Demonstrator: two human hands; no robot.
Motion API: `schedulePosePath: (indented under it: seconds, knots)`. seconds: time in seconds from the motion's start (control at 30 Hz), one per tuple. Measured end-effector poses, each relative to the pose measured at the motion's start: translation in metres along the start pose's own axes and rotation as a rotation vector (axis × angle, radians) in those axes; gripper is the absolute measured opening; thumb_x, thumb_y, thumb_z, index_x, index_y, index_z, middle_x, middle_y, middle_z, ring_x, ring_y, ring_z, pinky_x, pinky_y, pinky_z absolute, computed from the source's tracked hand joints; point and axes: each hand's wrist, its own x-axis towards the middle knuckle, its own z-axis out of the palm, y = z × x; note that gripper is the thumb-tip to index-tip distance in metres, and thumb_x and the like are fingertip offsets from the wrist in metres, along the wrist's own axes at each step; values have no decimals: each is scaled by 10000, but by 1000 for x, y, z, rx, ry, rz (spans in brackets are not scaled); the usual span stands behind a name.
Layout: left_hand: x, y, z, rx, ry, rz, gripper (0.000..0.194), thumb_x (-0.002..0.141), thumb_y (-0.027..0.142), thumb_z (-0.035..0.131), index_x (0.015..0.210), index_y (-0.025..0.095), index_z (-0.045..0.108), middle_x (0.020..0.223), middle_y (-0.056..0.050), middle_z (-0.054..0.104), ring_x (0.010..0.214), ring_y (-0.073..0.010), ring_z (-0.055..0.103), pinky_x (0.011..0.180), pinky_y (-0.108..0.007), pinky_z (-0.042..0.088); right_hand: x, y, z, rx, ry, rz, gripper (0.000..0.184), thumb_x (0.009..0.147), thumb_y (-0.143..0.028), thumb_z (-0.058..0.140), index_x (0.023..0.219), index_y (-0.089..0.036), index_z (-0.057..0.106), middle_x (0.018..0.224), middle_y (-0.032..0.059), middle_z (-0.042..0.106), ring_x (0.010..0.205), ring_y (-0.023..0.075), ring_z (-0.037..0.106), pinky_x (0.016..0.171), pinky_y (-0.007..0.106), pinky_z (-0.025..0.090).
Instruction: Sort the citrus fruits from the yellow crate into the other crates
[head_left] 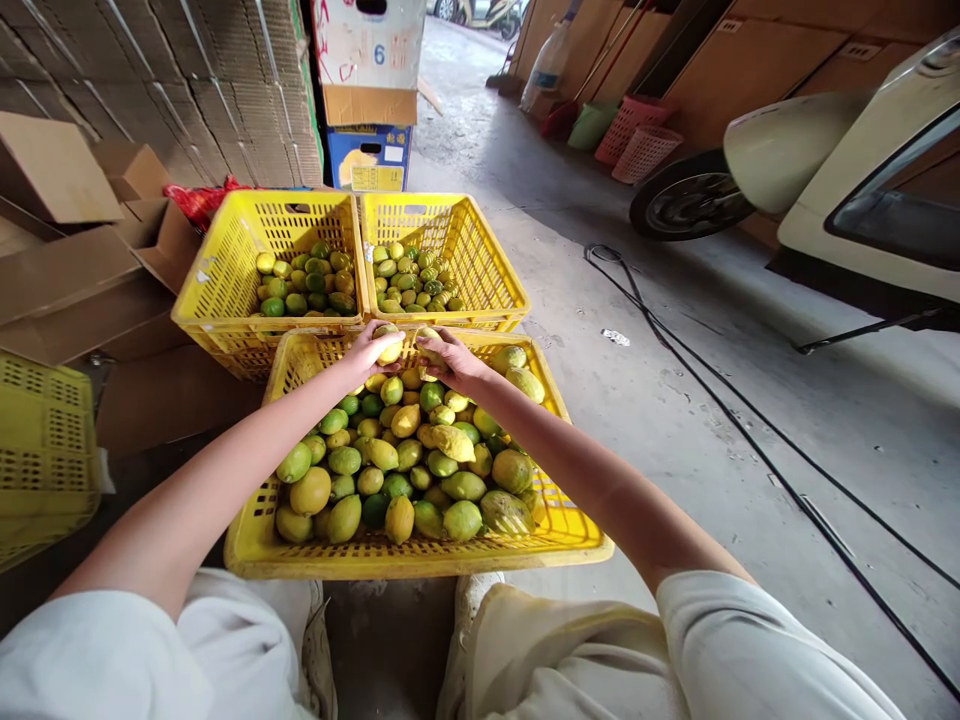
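Observation:
My left hand is closed around a yellow-green lemon, over the far side of the near yellow crate. Beside it, my right hand grips another lemon, partly covered by its fingers. Below both hands the near crate holds many loose lemons, from deep green to yellow, some with rough skins. Behind stand two more yellow crates side by side. Green and yellow lemons lie in the left one, and smaller greenish ones lie in the right one.
Flattened cardboard and another yellow crate lie to the left. Stacked boxes stand behind the crates. On the right, a black cable crosses the concrete floor near a parked scooter. Plastic baskets stand farther back.

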Motion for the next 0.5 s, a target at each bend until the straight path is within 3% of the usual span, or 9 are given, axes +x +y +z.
schedulePosePath:
  seconds: [0.13, 0.23, 0.33, 0.5]
  knots:
    - [4, -4, 4, -38, 8, -24, 66, 970, 218, 618, 931, 203, 567, 773, -21, 662, 604, -155, 657, 532, -257, 548, 5, 1, 3, 85, 67, 56, 249, 835, -325, 760, 950, -231, 560, 775, -25, 637, 556, 124, 604, 395, 189, 485]
    - [9, -6, 2, -82, 38, -45, 146, 1021, 245, 445, 940, 189, 553, 776, -42, 648, 630, -173, 666, 568, -290, 582, 8, -3, 4, 167, 73, 50, 137, 893, -308, 654, 932, -236, 544, 803, 1, 642, 631, 156, 636, 460, 236, 554]
    - [12, -8, -2, -88, 58, -32, 36, 968, 209, 565, 978, 200, 532, 839, -41, 665, 681, -186, 695, 615, -312, 606, 8, -9, 1, 203, 90, 39, 141, 871, -227, 659, 950, -239, 543, 840, 2, 647, 660, 155, 640, 516, 254, 587]
    - [12, -7, -6, -53, 73, 20, 376, 822, 138, 827, 990, 232, 504, 889, -5, 684, 671, -161, 697, 595, -288, 588, 5, -10, -3, 171, 99, 6, 142, 850, -121, 663, 888, -219, 567, 764, -29, 611, 571, 99, 549, 433, 165, 482]
